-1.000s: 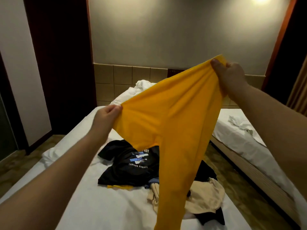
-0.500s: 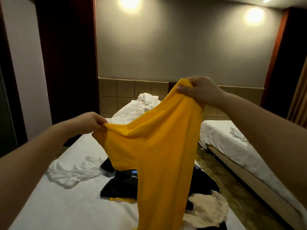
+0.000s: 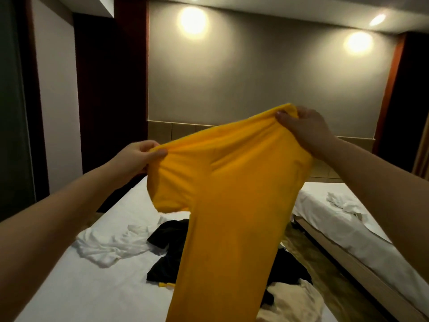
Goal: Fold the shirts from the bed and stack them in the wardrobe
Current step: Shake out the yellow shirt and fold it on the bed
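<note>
A yellow shirt hangs in the air above the bed, stretched between my two hands. My left hand pinches its lower left edge. My right hand grips the upper right edge, higher up. The cloth drops down past the bottom of the view. On the white sheet below lie a black shirt, a white shirt to its left and a cream shirt at the lower right, partly hidden by the yellow one.
A second bed with a crumpled white cloth stands to the right, across a narrow strip of floor. A grey wall with a tiled band rises behind. Dark panels stand on the left.
The view has tilted up, showing more wall and ceiling lights. My hands have spread apart, stretching the shirt's top edge, still holding the yellow shirt.
</note>
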Motion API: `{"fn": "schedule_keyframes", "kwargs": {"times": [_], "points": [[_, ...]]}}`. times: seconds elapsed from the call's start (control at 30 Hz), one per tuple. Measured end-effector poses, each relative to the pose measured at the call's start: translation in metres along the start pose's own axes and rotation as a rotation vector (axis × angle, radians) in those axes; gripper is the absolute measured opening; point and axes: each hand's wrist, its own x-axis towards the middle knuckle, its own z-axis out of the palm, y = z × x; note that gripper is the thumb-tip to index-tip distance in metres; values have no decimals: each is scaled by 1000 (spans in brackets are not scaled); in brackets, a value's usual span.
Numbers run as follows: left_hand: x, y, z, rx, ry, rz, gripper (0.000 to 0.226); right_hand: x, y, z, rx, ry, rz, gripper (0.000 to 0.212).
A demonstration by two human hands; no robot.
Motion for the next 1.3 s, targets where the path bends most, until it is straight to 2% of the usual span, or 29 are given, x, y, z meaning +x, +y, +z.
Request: {"fn": "schedule_keyframes", "kwargs": {"times": [0.1, 0.2, 0.27, 0.37, 0.4, 0.47, 0.5, 0.57, 0.7, 0.77, 0.87, 0.9, 1.03, 1.13, 1.23, 1.3], "points": [[4, 15, -5, 30, 137, 19, 31, 3, -15, 0, -42, -83, -55, 35], [6, 20, -21, -8, 134, 1, 15, 9, -29, -11, -42, -8, -103, 35], [6, 24, -31, -85, 93, 15, 14, 11, -35, -17, -52, -12, -83, 36], [5, 23, -39, -181, 7, 10, 12, 10, -40, -24, 37, -251, 50, 30], [5, 20, -41, -163, -13, 12, 11, 8, -40, -26, 39, -378, 112, 36], [7, 12, -44, -92, -30, 16, 8, 8, -34, -30, -42, -582, 199, 75], [9, 7, -46, -64, -37, 17, 7, 10, -28, -30, -98, -642, 207, 92], [13, -3, -46, -51, -56, 12, 5, 16, -16, -24, -154, -704, 198, 104], [28, -20, -45, -100, -93, -41, 3, 29, 2, -7, -141, -649, 229, 103], [39, -29, -41, -96, -102, -73, 3, 37, 12, 5, -133, -618, 236, 95], [63, -47, -25, -75, -58, -137, 8, 54, 33, 35, -181, -475, 196, 51], [73, -54, -18, -58, -35, -154, 9, 63, 42, 48, -202, -413, 176, 43], [122, -93, 13, -11, 103, -194, 9, 95, 89, 107, -184, -289, 125, 38], [159, -117, 26, -39, 138, -172, 11, 120, 115, 135, -159, -178, 69, 30], [196, -111, 23, -98, 156, -96, 12, 151, 117, 143, -125, -65, 12, 19], [215, -93, 13, -171, 195, -26, 15, 169, 106, 139, -157, 16, -59, 21]]}}
